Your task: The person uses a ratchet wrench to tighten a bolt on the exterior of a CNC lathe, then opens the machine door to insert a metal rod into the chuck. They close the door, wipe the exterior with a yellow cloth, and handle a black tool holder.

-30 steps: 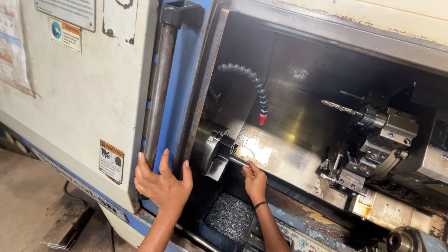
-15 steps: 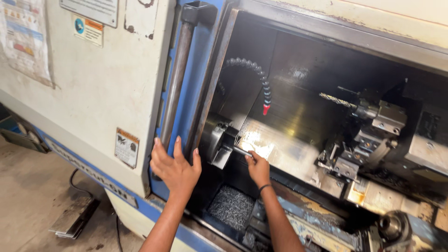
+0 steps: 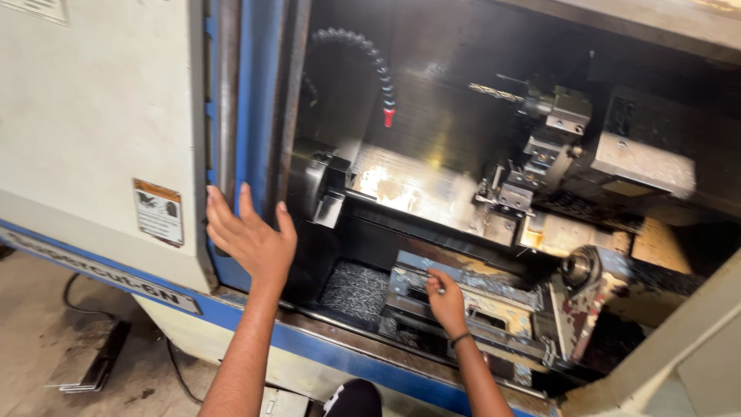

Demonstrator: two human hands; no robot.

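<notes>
The lathe casing (image 3: 93, 116) is painted sheet metal, cream and matt, scuffed, with a glossy blue door frame (image 3: 258, 100) chipped at its edges. The chuck (image 3: 320, 185) is bare steel, dull grey. Behind it the slanted guard (image 3: 421, 181) is polished metal that throws back a bright glare. The coolant hose (image 3: 370, 58) is ribbed black plastic with a red tip. The drill bit (image 3: 494, 93) is shiny fluted steel. The bed (image 3: 478, 297), under the right hand (image 3: 446, 300), is worn metal, oily, with flaked paint. Chips (image 3: 355, 289) glitter like coarse steel wool. The floor (image 3: 46, 340) is rough stained concrete
</notes>
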